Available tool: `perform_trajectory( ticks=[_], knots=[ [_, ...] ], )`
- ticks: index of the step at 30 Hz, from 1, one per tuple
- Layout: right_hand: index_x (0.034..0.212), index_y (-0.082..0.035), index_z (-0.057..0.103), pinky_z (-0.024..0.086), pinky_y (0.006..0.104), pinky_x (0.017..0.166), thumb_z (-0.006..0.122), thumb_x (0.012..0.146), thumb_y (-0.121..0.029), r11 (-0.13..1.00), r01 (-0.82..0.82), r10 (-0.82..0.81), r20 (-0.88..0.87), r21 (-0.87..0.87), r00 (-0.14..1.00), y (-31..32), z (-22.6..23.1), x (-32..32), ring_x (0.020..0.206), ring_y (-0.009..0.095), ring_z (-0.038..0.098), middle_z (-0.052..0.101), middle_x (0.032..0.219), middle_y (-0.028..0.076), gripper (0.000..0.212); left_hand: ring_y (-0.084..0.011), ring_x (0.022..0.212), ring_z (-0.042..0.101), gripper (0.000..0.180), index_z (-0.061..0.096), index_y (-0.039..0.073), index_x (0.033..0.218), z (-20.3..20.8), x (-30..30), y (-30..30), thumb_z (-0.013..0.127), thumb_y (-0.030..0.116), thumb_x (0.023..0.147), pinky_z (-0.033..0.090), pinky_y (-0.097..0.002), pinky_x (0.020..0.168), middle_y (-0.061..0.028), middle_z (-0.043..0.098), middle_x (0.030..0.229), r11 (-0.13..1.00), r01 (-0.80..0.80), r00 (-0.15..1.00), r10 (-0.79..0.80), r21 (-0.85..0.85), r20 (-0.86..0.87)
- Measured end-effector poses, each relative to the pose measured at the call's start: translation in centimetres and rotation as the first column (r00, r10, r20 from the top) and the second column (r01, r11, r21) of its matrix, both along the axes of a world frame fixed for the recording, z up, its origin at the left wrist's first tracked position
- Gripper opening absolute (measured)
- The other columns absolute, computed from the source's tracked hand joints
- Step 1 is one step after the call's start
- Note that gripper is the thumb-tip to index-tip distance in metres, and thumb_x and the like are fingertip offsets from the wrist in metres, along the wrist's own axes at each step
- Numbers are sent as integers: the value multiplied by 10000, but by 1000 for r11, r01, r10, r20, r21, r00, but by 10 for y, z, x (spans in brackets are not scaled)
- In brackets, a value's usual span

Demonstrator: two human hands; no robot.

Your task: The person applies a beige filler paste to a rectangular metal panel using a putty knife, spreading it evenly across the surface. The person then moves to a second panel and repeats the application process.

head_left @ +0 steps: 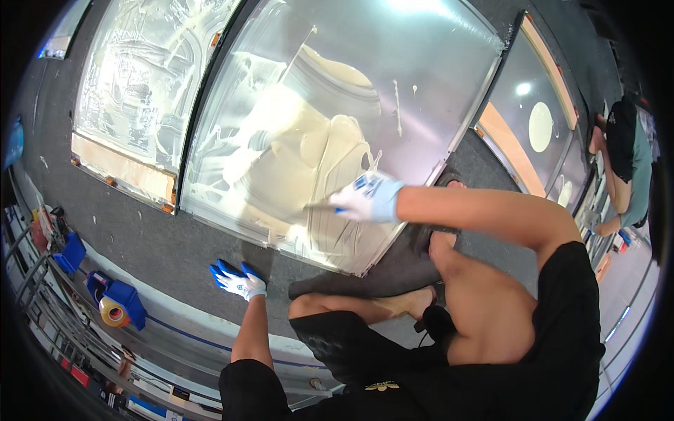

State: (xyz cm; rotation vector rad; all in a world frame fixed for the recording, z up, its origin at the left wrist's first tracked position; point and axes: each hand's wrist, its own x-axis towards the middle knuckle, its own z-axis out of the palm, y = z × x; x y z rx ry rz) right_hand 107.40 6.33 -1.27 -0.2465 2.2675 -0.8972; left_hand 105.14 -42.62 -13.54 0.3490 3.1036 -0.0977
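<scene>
A large metal panel point(435, 77) lies before me, with cream-coloured paste point(281, 168) smeared in thick swirls over its middle and near part. My right hand point(366, 198), in a white glove with blue fingers, is closed round a scraper point(319, 208) over the paste near the panel's front. The scraper shows only as a thin greyish edge; its handle is hidden in the hand, and motion blurs it. My left hand point(240, 279), gloved the same way, rests on the dark grey floor covering point(161, 245) left of my knee, fingers spread, holding nothing.
At left lies another smeared panel point(133, 91) with a wooden edge strip. A third panel point(516, 116) with wooden strips and a round paste patch point(540, 128) lies at right. Another person point(635, 154) crouches beyond it. A blue tape dispenser point(116, 305) stands near a metal rack point(56, 316).
</scene>
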Motion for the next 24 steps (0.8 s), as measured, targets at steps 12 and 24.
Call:
perform_trajectory(
  ticks=[12, 24],
  knots=[
    [1022, -91, 657, 560, 484, 708, 544, 976, -276, 971, -179, 195, -88, 159, 977, -32, -27, -113, 816, 369, 725, 714, 868, 166, 222, -326, 1460, 436, 661, 418, 157, 1572, -43, 54, 52, 356, 595, 1081, 377, -570, 1131, -134, 438, 1595, 336, -928, 363, 913, -161, -187],
    [1171, -72, 680, 548, 481, 933, 606, 998, -421, 704, 490, -371, -323, 514, 871, 215, -8, -264, 1069, 392, 698, 738, 1129, 185, 396, -330, 1461, 429, 667, 396, 165, 1586, -50, 59, 34, 333, 600, 1084, 376, -559, 1134, -126, 425, 1609, 325, -932, 351, 922, -161, -165]
  ],
)
